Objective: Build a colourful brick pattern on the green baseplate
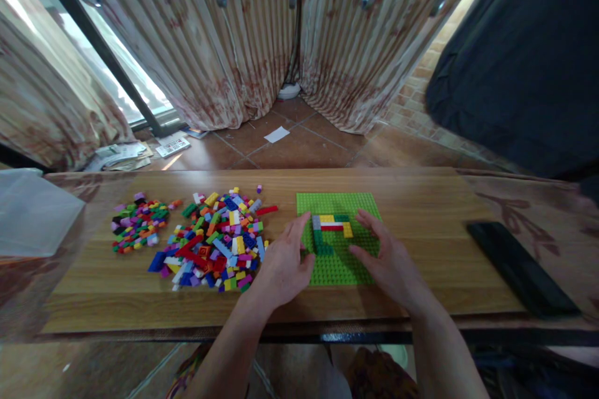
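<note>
A green baseplate (360, 202) lies flat on the wooden table (421, 287), a little right of centre. A small cluster of bricks (333, 224) in grey, yellow, red, white and dark green is pressed onto its middle. My left hand (284, 263) rests on the plate's left edge, fingers stretched toward the cluster and holding nothing. My right hand (388, 259) lies over the plate's right side, fingers spread, thumb pointing at the dark green bricks, also holding nothing.
A large heap of mixed loose bricks (215, 240) lies left of the plate, with a smaller heap (138, 222) further left. A clear plastic bag (32, 212) sits at the far left, a black flat object (519, 268) at the right. Curtains hang behind.
</note>
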Demonstrator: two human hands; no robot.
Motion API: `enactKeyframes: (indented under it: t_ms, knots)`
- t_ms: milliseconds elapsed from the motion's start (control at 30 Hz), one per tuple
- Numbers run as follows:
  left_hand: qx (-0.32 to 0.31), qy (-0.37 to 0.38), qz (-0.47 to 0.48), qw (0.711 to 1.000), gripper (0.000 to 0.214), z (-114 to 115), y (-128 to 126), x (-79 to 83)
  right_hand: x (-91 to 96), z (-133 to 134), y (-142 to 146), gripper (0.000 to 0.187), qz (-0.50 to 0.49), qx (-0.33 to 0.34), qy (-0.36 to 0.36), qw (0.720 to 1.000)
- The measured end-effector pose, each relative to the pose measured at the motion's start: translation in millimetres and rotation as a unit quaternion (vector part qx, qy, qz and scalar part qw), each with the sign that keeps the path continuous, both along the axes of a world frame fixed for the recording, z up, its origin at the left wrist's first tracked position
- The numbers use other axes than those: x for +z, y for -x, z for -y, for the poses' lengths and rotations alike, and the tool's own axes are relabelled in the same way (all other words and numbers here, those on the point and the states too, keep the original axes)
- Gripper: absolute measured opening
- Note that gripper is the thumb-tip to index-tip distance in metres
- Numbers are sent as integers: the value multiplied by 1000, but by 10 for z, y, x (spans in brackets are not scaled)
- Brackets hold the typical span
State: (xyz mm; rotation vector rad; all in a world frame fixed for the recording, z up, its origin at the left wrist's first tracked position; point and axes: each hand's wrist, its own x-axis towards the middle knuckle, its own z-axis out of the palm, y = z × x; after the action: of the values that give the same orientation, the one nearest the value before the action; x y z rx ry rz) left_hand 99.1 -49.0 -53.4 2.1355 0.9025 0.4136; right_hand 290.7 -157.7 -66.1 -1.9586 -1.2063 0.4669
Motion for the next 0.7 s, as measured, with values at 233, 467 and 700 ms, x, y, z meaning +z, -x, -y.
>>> enactKeyframes:
  t_ms: [233,467,700]
  knots:
    - [9,-6,-8,1000,75,10,-11,-15,34,-16,24,48,19,-23,-41,999]
    - [9,-15,5,1000,75,15,-21,-75,120,-51,228,19,63,74,-56,994]
    - [10,3,28,1000,72,-5,6,-58,105,-118,331,11,157,106,19,982]
